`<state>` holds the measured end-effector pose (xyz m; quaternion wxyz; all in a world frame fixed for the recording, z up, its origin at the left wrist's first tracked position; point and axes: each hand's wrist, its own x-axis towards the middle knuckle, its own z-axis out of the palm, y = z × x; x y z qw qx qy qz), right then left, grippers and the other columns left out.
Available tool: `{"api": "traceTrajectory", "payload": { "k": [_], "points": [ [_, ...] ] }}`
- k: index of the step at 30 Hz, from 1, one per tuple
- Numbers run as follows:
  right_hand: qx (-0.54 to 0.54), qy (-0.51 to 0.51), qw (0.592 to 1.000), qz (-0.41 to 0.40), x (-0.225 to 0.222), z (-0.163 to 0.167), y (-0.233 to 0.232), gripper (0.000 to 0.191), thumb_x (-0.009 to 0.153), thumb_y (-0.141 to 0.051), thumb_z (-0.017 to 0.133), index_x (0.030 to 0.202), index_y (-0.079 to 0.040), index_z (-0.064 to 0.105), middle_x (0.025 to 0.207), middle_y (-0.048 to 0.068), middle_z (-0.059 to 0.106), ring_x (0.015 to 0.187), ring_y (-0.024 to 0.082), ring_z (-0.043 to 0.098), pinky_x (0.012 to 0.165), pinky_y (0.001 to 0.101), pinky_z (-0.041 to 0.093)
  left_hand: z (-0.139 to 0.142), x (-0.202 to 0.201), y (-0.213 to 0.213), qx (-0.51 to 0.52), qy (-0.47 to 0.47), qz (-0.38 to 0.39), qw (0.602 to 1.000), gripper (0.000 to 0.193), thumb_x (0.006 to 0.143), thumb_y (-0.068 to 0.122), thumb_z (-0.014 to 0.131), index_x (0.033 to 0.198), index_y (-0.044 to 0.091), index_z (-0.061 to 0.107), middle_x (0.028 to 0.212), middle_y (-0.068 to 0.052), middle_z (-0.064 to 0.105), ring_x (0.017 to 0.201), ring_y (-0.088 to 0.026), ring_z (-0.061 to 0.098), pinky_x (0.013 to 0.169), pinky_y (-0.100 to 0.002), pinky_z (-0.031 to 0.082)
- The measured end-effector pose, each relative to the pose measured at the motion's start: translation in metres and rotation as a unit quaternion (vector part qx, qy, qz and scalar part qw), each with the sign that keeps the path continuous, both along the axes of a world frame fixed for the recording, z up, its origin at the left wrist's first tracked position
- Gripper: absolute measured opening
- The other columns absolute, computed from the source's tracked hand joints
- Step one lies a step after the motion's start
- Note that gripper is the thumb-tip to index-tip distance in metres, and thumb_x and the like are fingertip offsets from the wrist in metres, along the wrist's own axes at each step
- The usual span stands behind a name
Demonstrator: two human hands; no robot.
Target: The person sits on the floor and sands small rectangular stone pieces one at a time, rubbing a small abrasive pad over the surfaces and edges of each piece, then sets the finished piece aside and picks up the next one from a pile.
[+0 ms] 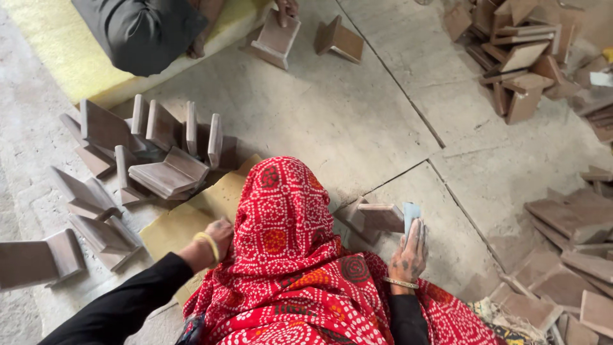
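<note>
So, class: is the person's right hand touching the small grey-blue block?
Touching. The head view shows the right hand with its fingers pressed flat against the grey-blue block, with no gap visible between them.

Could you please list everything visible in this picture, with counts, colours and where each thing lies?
L-shaped stone pieces: a dozen or so, brown-grey, cluster on the floor at left.
Stone pieces pile: many, brown, top right.
Flat slabs: several, brown, right edge.
Foam sheet: one, yellow, top left.
Yellow pad: one, under the left hand.
Other person: one, dark clothing, top, hand on a stone piece.
Red patterned cloth: one, centre bottom.
Stone floor: grey, jointed.
Left hand: yellow bangle, on the pad.
Right hand: holds a small grey block beside a stone piece.
</note>
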<state>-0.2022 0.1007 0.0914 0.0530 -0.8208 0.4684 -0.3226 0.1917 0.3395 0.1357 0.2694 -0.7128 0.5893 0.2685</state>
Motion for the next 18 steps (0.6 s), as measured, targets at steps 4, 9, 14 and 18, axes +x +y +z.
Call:
{"api": "traceTrajectory", "payload": {
  "k": [4,9,14,18],
  "points": [
    [0.002,0.003,1.0,0.0,-0.004,-0.002,-0.001,0.05,0.106,-0.016,0.048,0.154,-0.001,0.045,0.157,0.022,0.048,0.145,0.041,0.044,0.119,0.05,0.036,0.099,0.021,-0.011,-0.205,-0.024,0.019,0.978,0.042,0.088,0.029,0.061,0.126,0.012,0.071,0.119,-0.011,0.071,0.106,-0.028,0.07,0.086,-0.045,0.056],
    [-0.01,0.006,1.0,-0.001,0.002,-0.002,0.002,0.051,0.107,-0.017,0.048,0.154,0.001,0.045,0.157,0.023,0.047,0.145,0.041,0.044,0.119,0.0496,0.036,0.227,-0.026,-0.056,-0.56,0.474,-0.027,0.679,0.025,0.096,0.025,0.074,0.11,0.005,0.073,0.103,-0.009,0.078,0.093,-0.021,0.077,0.081,-0.034,0.061],
    [0.005,0.002,1.0,-0.006,0.004,-0.002,0.006,0.051,0.107,-0.017,0.047,0.155,0.001,0.044,0.157,0.023,0.047,0.145,0.042,0.043,0.119,0.0489,0.036,0.296,-0.13,-0.097,-0.284,0.852,-0.179,0.401,0.031,0.104,0.03,0.067,0.12,0.004,0.07,0.112,-0.01,0.075,0.103,-0.021,0.076,0.092,-0.034,0.061],
    [0.01,0.0,1.0,-0.011,-0.005,-0.003,0.008,0.051,0.108,-0.018,0.046,0.155,0.001,0.043,0.157,0.023,0.047,0.146,0.042,0.043,0.12,0.0484,0.035,0.285,-0.184,-0.109,-0.245,0.893,-0.182,0.332,0.032,0.105,0.031,0.063,0.119,0.003,0.069,0.113,-0.011,0.074,0.104,-0.023,0.075,0.093,-0.034,0.06]
  ]
}}
